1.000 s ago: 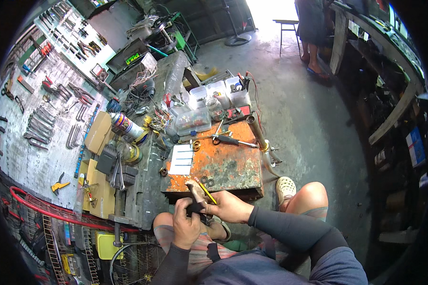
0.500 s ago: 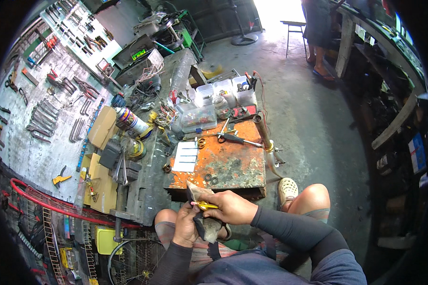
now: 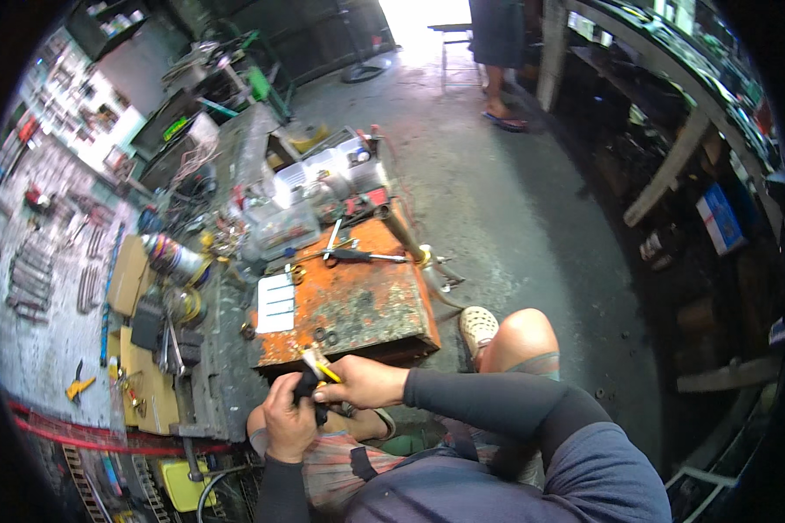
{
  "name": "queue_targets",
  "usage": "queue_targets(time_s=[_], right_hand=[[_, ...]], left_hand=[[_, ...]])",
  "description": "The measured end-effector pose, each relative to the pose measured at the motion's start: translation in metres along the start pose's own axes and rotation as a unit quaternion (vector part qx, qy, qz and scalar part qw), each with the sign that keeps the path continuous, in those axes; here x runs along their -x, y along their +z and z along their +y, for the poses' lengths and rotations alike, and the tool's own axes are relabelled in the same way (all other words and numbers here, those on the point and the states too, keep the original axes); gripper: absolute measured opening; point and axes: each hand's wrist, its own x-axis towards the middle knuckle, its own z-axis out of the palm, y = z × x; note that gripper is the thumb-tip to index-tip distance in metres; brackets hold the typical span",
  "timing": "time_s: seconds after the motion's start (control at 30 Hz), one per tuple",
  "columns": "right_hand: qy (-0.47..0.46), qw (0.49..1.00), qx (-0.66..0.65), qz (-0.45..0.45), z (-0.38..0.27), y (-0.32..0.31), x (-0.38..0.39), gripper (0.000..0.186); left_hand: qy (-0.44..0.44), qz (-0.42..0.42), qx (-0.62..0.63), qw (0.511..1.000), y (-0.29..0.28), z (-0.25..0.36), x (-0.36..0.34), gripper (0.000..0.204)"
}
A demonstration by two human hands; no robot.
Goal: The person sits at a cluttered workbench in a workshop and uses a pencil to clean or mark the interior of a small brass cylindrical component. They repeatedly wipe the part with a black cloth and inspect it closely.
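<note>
Now the left hand [image 3: 290, 423] clamps its fingers on a limp black-and-pale fabric-like piece [image 3: 305, 385] beside the worn orange box [image 3: 366, 301], the right hand [image 3: 366, 382] pinching a slim yellow pencil-like stick [image 3: 329, 373], work seemingly midway, remainder unclear.

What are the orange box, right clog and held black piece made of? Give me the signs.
Box: painted metal or wood; the worn orange coat over dark patches leaves it open.
Clog: probably moulded foam or rubber, matte, with holes through its upper.
Black piece: perhaps matte cloth or rubber, showing no shine; too blurred to tell.
</note>
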Motion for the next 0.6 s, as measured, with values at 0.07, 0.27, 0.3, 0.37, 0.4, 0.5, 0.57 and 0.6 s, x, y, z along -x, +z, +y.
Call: queue_targets(time_s=[0.07,0.27,0.3,0.37,0.4,0.5,0.57,0.6], right_hand=[[-0.023,0.997,0.070,0.023,-0.013,0.001,0.009,0.039],[-0.227,0.952,0.197,0.063,0.005,0.001,0.004,0.055],[-0.239,0.948,0.199,0.071,0.007,0.001,0.005,0.054],[-0.265,0.939,0.201,0.085,0.005,0.001,0.008,0.052],[-0.245,0.951,0.166,0.090,0.002,0.001,0.009,0.054],[-0.124,0.986,0.089,0.060,0.005,0.002,0.001,0.050],[-0.137,0.983,0.067,0.098,0.006,0.005,0.002,0.047],[-0.127,0.986,0.061,0.092,0.005,0.003,0.003,0.046]], left_hand=[[-0.093,0.009,0.105,0.990,0.004,-0.014,0.007,0.028],[-0.290,-0.010,0.555,0.780,0.022,-0.039,0.023,0.031],[-0.320,0.026,0.582,0.747,0.027,-0.036,0.025,0.031],[-0.262,0.030,0.476,0.839,0.028,-0.021,0.023,0.030],[-0.229,0.034,0.418,0.878,0.027,-0.015,0.021,0.030],[-0.101,0.095,0.166,0.976,0.032,-0.021,0.013,0.032],[-0.019,0.139,0.034,0.989,0.033,-0.013,0.008,0.036],[0.004,0.107,0.012,0.994,0.029,-0.011,0.005,0.035]])
